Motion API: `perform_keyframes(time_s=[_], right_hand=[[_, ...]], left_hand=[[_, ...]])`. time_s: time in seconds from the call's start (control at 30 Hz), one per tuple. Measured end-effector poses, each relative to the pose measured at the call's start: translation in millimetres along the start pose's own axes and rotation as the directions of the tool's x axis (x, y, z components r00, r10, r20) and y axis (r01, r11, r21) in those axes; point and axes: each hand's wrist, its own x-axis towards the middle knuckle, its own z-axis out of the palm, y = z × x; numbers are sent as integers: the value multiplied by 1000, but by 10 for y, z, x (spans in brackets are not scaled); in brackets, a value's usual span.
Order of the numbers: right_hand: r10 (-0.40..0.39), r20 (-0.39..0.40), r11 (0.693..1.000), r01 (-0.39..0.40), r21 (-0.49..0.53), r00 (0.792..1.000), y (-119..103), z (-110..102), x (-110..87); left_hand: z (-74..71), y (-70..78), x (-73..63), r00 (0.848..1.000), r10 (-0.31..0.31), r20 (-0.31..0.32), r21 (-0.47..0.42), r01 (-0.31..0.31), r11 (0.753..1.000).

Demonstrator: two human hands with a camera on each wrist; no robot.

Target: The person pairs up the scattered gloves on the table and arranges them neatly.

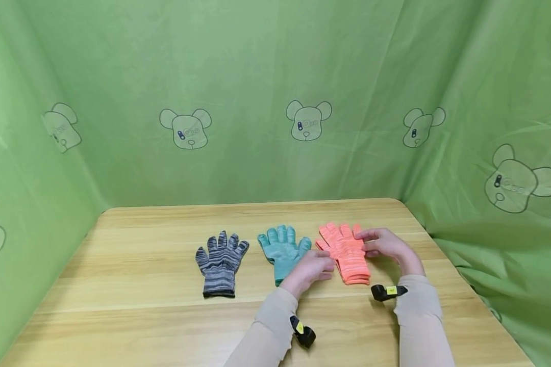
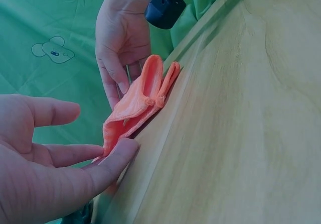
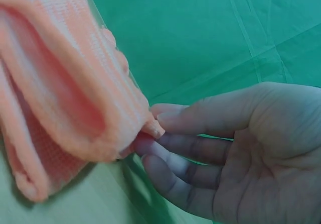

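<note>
A pair of orange knit gloves lies on the table, one on top of the other, fingers pointing away and the cuff gaping in the right wrist view. At their left edge my left hand pinches the fabric between thumb and fingers. My right hand is at the opposite edge, where a small bit of the orange fabric sits between its thumb and fingers. A teal glove lies just left of the orange ones, partly covered by my left hand. Farther left is a grey and black striped glove.
The gloves lie in a row on a wooden table. Green curtains printed with bear heads stand behind it and along both sides. A small black camera with a yellow label is strapped to each wrist, such as the right one.
</note>
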Motion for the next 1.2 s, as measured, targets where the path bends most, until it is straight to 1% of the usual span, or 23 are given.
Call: perform_keyframes(time_s=[0.1,0.23,0.4,0.53,0.67,0.77,1.03,1.2], right_hand=[[-32,12,999,31,14,999,5,-16,-9],[-55,19,998,54,38,998,14,-57,-33],[-33,21,999,33,29,999,8,-98,-80],[-25,38,999,24,26,999,0,-112,-92],[-20,79,1000,19,19,997,-5,-116,-86],[-8,100,1000,7,8,995,-6,-113,-84],[46,105,999,-43,-29,993,-6,-81,-90],[59,113,997,-52,-65,992,18,-73,-84]], left_hand=[[-1,10,-1,1000,3,0,-1,-3,1000],[-1,28,-13,1000,10,2,10,-10,1000],[-7,47,-45,1000,18,12,18,-18,1000],[-2,57,-57,999,14,48,25,-15,1000],[11,59,-63,995,-9,98,43,5,999],[19,46,-65,992,-31,120,44,25,999],[18,14,-51,990,-64,127,32,61,998],[15,10,-69,986,-90,141,13,89,996]])
